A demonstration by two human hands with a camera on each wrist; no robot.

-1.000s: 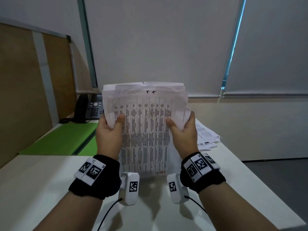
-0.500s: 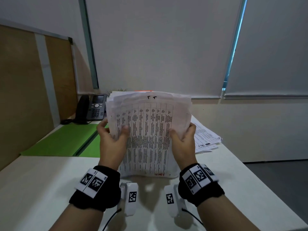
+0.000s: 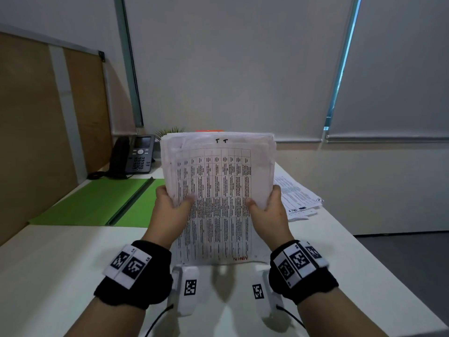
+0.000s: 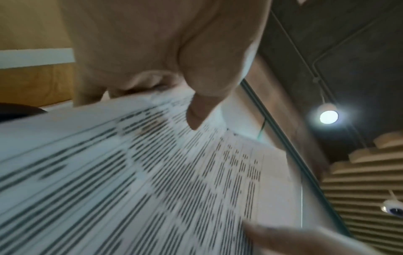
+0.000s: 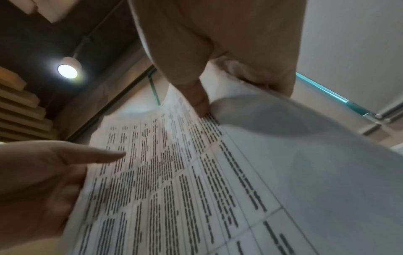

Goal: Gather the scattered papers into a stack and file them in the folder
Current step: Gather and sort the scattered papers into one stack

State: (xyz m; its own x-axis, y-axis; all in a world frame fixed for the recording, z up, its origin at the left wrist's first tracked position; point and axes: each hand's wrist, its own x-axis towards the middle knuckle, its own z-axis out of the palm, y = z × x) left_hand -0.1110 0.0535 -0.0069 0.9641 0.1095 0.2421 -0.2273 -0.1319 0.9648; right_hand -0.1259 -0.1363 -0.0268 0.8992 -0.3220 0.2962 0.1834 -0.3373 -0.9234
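A stack of printed papers (image 3: 220, 190) stands upright on its lower edge on the white table (image 3: 48, 263), front sheet a table of text. My left hand (image 3: 170, 207) grips its left side, thumb on the front. My right hand (image 3: 267, 210) grips its right side the same way. In the left wrist view my left hand (image 4: 174, 69) pinches the stack of papers (image 4: 152, 172) with the thumb on top. In the right wrist view my right hand (image 5: 218, 60) pinches the stack of papers (image 5: 196, 172) too. An open green folder (image 3: 97, 203) lies flat at the left. More loose papers (image 3: 298, 198) lie behind on the right.
A black desk phone (image 3: 136, 156) stands at the back left, next to a wooden partition (image 3: 36, 130). A small plant (image 3: 170, 130) peeks over the stack. The table's right edge drops to the floor (image 3: 401, 263).
The stack has come down from a raised position until its lower edge meets the table. Its top edges look more even. Both hands kept their grip and moved down with it.
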